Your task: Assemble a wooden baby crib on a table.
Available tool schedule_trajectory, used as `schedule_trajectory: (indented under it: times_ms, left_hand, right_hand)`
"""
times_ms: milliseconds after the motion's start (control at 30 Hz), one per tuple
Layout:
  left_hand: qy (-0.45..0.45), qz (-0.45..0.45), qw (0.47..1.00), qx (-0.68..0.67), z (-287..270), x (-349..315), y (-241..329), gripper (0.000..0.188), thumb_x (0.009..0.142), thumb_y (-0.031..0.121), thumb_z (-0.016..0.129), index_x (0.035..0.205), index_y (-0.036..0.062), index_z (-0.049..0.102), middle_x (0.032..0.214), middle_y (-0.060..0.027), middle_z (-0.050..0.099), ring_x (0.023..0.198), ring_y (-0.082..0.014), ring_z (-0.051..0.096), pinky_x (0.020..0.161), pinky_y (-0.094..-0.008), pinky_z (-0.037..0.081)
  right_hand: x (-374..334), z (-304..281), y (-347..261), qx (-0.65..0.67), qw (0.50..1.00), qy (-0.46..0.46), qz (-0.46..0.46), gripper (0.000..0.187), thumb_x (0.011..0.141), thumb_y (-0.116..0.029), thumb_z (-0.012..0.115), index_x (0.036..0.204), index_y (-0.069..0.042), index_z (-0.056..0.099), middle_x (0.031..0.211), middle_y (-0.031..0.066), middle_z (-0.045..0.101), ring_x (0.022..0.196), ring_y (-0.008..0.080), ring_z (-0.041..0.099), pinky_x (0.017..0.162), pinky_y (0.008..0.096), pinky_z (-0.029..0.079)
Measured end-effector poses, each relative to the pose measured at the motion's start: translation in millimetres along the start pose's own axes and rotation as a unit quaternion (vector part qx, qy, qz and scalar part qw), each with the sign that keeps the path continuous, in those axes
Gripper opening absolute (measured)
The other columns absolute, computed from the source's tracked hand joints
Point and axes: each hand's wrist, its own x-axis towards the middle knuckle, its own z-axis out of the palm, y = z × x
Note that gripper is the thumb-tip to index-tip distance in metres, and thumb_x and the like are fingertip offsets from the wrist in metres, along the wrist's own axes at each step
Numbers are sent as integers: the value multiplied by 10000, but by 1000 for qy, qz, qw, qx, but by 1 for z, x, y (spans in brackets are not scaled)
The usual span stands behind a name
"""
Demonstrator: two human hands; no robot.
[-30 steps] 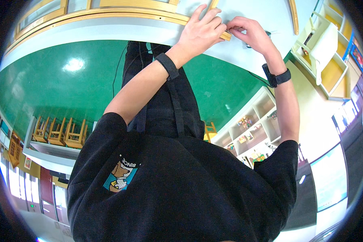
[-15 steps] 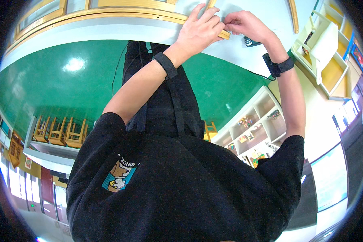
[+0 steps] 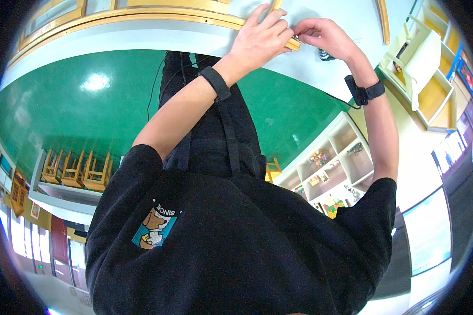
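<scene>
Pale wooden rails of a frame (image 3: 157, 13) lie along the near edge of the white table (image 3: 142, 39). My left hand (image 3: 261, 41) is closed around the right end of the front rail, its fingers bent over the wood. Another wooden strip (image 3: 276, 4) runs away from the table edge beside those fingers. Right at the rail's end, my right hand (image 3: 326, 38) is closed in a pinch. Something tiny, dark and shiny shows at its fingertips; its kind cannot be made out. Below the right palm lies a dark, light-striped object (image 3: 326, 55), partly covered by the hand.
A separate wooden bar (image 3: 383, 22) lies at the right of the table. Beyond the right edge stand a cream chair (image 3: 423, 65) and a yellow-and-white shelf unit (image 3: 440, 107). White cubby shelves (image 3: 333, 152) and small wooden chairs (image 3: 97, 170) stand on the green floor (image 3: 110, 100).
My right hand has shifted slightly to the right and down, and a small dark bit now shows at its fingertips. My left hand stays on the rail.
</scene>
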Motion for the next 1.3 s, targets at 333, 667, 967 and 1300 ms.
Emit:
schedule_trajectory:
  times_ms: [333,667,967,1300]
  left_hand:
    - [7,0,1000,10,1,-1,0,349,637,372,770,872,165,615,929,18,565,1170,-159,495,1061,-438,302]
    - [12,5,1000,-3,1,0,0,338,643,359,769,869,164,612,932,17,566,1168,-164,496,1048,-444,314]
    - [8,9,1000,14,0,0,-2,343,641,359,770,869,158,611,934,17,568,1169,-164,494,1047,-444,314]
    - [8,4,1000,10,2,-1,-1,348,635,364,772,862,160,606,934,16,563,1163,-160,497,1051,-438,310]
  right_hand:
    - [3,-1,0,-53,998,0,-34,133,885,-24,574,995,13,640,907,74,658,845,163,635,830,292,514]
    - [2,0,4,-57,998,11,-17,134,882,-40,587,981,32,640,870,84,653,830,160,639,804,285,517]
    - [6,0,-3,-159,986,4,58,207,920,-168,573,910,23,651,746,73,637,644,149,571,622,283,473]
    - [3,1,-10,-60,995,5,82,178,903,-148,581,976,5,636,793,35,652,656,117,579,617,258,496]
